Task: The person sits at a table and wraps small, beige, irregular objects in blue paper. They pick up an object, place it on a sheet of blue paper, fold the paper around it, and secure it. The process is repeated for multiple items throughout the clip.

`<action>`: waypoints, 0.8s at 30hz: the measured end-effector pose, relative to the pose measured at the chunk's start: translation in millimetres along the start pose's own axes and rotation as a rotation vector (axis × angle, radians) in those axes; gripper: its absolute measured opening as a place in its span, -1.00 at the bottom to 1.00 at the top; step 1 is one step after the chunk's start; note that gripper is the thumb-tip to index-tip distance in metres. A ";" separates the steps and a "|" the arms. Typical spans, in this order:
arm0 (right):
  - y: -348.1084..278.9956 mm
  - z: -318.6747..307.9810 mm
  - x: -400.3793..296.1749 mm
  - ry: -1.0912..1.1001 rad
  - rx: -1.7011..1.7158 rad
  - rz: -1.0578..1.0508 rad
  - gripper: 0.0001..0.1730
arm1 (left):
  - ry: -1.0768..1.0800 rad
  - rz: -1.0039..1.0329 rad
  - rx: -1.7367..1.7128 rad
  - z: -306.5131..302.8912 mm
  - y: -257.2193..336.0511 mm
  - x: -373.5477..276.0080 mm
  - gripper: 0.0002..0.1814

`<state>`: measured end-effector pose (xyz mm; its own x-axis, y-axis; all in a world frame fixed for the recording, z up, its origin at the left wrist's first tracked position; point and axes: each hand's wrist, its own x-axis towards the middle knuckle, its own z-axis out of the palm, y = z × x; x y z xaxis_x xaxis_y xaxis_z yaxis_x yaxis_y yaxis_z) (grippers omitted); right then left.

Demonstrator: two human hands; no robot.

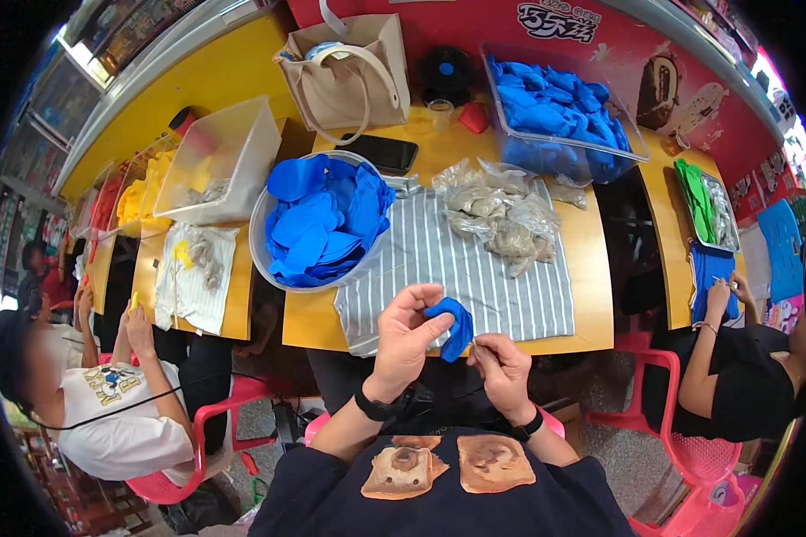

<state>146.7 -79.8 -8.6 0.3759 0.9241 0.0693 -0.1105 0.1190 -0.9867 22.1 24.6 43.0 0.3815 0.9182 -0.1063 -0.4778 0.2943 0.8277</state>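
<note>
Just in front of the table's near edge, my left hand (410, 330) holds a small blue fabric piece (458, 329) between thumb and fingers. At the lower right end of that piece, my right hand (500, 368) pinches something thin and small, too small to name. Beyond my hands lies a grey and white striped cloth (410, 268). A round tub (260, 258) full of flat blue fabric pieces (302, 225) stands at its left. On the cloth's far right part sit several clear plastic bags (504, 211) with greyish-beige contents.
A clear bin (544, 151) of blue pieces stands at the back right, a beige tote bag (349, 80) at the back left. A black phone (379, 153) lies behind the tub. People sit at neighbouring tables: one in a white shirt (124, 416) left, one in black (745, 382) right.
</note>
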 end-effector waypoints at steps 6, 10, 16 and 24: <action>-10.1 -4.7 0.5 0.003 -0.136 -0.059 -0.85 | -0.074 0.037 0.044 -13.3 -2.7 2.5 -0.97; -8.1 -6.2 -8.6 0.048 -0.057 0.003 -0.86 | -0.085 0.126 0.163 -14.0 -11.3 -4.4 -0.92; -10.8 -0.8 -3.2 0.015 0.038 0.044 -0.87 | -0.064 0.103 0.145 -8.9 -15.3 -9.7 -0.92; -17.3 -2.3 -3.5 0.001 0.185 0.111 -0.88 | -0.189 -0.068 0.183 -2.1 -4.6 -8.8 -0.92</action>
<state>149.4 -85.9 7.9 0.3529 0.9349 -0.0385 -0.3180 0.0811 -0.9446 19.3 15.7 39.0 0.5571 0.8271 -0.0742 -0.3019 0.2849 0.9098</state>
